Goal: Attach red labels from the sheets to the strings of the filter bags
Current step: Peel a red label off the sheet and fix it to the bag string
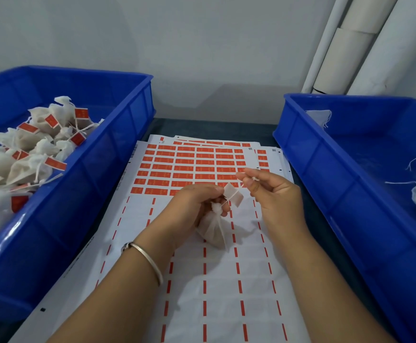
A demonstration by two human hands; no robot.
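The left hand (193, 201) grips the gathered neck of a filter bag (214, 231), which hangs just below its curled fingers over the label sheet (202, 268). A label (233, 194), pale back up, sits pinched at the left fingertips, with the string (236, 193) lying across it. The right hand (273, 194), just right of it, pinches the string's far end taut. Left of the hands stands a bin (98, 169) of labelled bags, right a bin (338, 181) of plain ones.
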